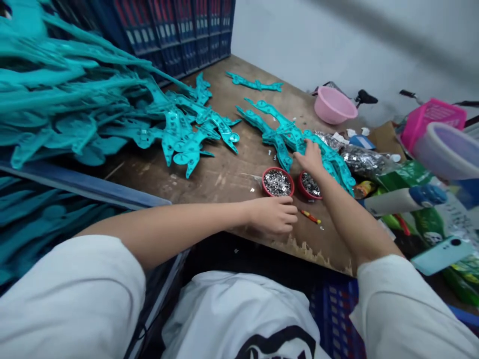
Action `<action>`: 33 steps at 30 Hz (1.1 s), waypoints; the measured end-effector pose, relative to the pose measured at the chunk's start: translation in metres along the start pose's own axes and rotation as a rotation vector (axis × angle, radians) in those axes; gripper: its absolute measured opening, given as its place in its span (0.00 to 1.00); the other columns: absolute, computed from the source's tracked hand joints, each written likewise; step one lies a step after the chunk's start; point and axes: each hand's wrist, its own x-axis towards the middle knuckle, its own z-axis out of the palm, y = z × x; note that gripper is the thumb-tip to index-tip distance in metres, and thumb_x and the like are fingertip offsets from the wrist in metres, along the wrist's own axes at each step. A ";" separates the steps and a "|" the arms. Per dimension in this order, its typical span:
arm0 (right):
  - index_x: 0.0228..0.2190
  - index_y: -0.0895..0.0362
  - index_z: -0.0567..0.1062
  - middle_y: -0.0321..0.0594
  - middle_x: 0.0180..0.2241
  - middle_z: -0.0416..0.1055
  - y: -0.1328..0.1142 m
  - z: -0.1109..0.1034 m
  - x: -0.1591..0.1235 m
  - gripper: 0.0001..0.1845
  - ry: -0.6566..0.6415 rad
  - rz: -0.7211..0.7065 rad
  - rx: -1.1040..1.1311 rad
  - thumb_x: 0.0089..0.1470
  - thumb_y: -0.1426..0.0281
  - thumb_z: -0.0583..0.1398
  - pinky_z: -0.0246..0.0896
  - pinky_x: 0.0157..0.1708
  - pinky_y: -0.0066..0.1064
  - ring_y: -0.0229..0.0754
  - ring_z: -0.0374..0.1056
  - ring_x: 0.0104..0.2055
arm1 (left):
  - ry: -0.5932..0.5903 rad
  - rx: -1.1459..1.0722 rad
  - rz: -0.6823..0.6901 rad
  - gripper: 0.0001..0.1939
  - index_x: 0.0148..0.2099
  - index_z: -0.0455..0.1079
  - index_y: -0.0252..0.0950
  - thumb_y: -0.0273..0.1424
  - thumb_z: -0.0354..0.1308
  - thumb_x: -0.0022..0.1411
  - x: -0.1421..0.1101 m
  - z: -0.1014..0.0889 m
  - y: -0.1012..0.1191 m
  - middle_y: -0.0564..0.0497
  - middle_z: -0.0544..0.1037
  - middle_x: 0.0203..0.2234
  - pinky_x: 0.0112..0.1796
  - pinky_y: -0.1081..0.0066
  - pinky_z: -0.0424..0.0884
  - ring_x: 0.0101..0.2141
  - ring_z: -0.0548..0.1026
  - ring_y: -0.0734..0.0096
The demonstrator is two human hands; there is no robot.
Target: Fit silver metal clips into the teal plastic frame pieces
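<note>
My left hand (275,214) rests near the table's front edge with its fingers curled under, just in front of a red bowl (277,182) full of small shiny metal pieces. Whatever those fingers hold, if anything, is hidden. Farther out, my right hand (311,158) has its thumb and fingers on a teal plastic part (295,141) in a loose group of similar long parts. Under the right wrist stands a second red bowl (310,186) of small metal pieces. A short red-and-yellow tool (311,217) lies between my forearms.
A big heap of teal parts (86,94) fills the left, before a blue crate (179,40). One teal part (254,82) lies at the back. On the right are a pink basin (334,105), a bottle (396,201), a phone (441,255) and plastic bags. The table edge (310,254) is splintered.
</note>
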 end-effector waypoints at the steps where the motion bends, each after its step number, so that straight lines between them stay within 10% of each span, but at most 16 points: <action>1: 0.80 0.66 0.67 0.73 0.76 0.70 -0.010 0.008 0.009 0.48 -0.011 0.021 -0.005 0.65 0.62 0.64 0.64 0.82 0.67 0.78 0.67 0.80 | -0.009 -0.019 -0.001 0.13 0.39 0.84 0.40 0.28 0.68 0.82 0.001 0.001 0.003 0.44 0.88 0.40 0.58 0.49 0.74 0.46 0.84 0.54; 10: 0.78 0.65 0.68 0.73 0.75 0.73 -0.037 0.040 0.020 0.44 -0.072 -0.050 -0.012 0.67 0.61 0.62 0.61 0.83 0.63 0.72 0.68 0.80 | -0.122 -0.089 -0.017 0.11 0.40 0.89 0.42 0.30 0.72 0.79 0.012 0.003 0.008 0.42 0.91 0.41 0.60 0.49 0.73 0.45 0.82 0.53; 16: 0.80 0.62 0.68 0.76 0.76 0.69 -0.051 0.037 0.016 0.51 -0.013 -0.039 -0.059 0.67 0.48 0.65 0.60 0.79 0.77 0.83 0.65 0.79 | -0.120 -0.114 -0.037 0.08 0.42 0.91 0.44 0.29 0.72 0.76 0.021 -0.003 0.008 0.42 0.93 0.43 0.60 0.47 0.72 0.47 0.84 0.49; 21: 0.80 0.67 0.70 0.77 0.77 0.70 -0.139 0.047 0.020 0.45 -0.047 -0.280 -0.099 0.79 0.48 0.60 0.60 0.83 0.67 0.78 0.65 0.81 | -0.142 -0.221 0.128 0.13 0.42 0.91 0.47 0.32 0.67 0.81 0.034 -0.005 0.028 0.43 0.94 0.41 0.54 0.51 0.76 0.46 0.88 0.55; 26: 0.91 0.65 0.52 0.75 0.82 0.67 -0.240 0.072 0.015 0.63 -0.344 -0.381 -0.119 0.75 0.47 0.71 0.65 0.81 0.65 0.79 0.66 0.83 | -0.303 -0.270 0.241 0.17 0.46 0.92 0.51 0.32 0.61 0.84 0.036 0.008 0.058 0.43 0.93 0.41 0.50 0.52 0.82 0.47 0.92 0.56; 33: 0.91 0.57 0.54 0.75 0.84 0.60 -0.262 0.052 0.011 0.54 -0.197 -0.410 -0.117 0.75 0.64 0.67 0.69 0.74 0.71 0.82 0.69 0.78 | -0.342 -0.265 0.096 0.17 0.45 0.93 0.46 0.36 0.63 0.84 0.026 0.019 0.047 0.45 0.92 0.36 0.38 0.57 0.84 0.39 0.92 0.55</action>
